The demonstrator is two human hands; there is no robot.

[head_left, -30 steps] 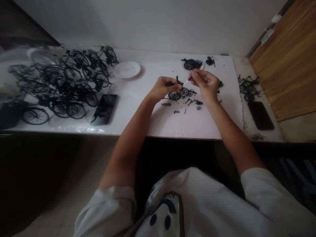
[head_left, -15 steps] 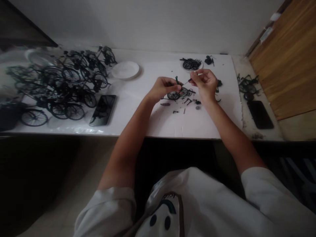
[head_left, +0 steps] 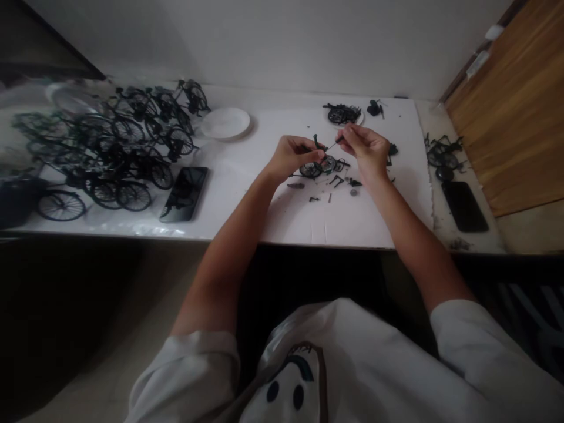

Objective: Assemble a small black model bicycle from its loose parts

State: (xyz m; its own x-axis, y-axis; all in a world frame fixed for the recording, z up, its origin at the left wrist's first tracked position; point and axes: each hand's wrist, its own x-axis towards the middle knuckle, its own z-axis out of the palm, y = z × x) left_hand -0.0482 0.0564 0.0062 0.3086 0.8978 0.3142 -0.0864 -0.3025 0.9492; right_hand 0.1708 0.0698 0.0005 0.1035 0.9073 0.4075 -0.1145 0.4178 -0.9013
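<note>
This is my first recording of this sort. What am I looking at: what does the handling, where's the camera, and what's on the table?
There is no machine here: a person works with two bare hands. The camera sits on their head, looking forward and down, so their own arms reach away from you.

The left hand pinches a small dark part. The right hand holds a thin tool, its tip pointing towards that part; whether they touch is too small to tell.

Below the hands, small loose pieces lie on the white surface. To the person's left stand many miniature bicycles, with a white plate and a phone-like slab beside them.
</note>
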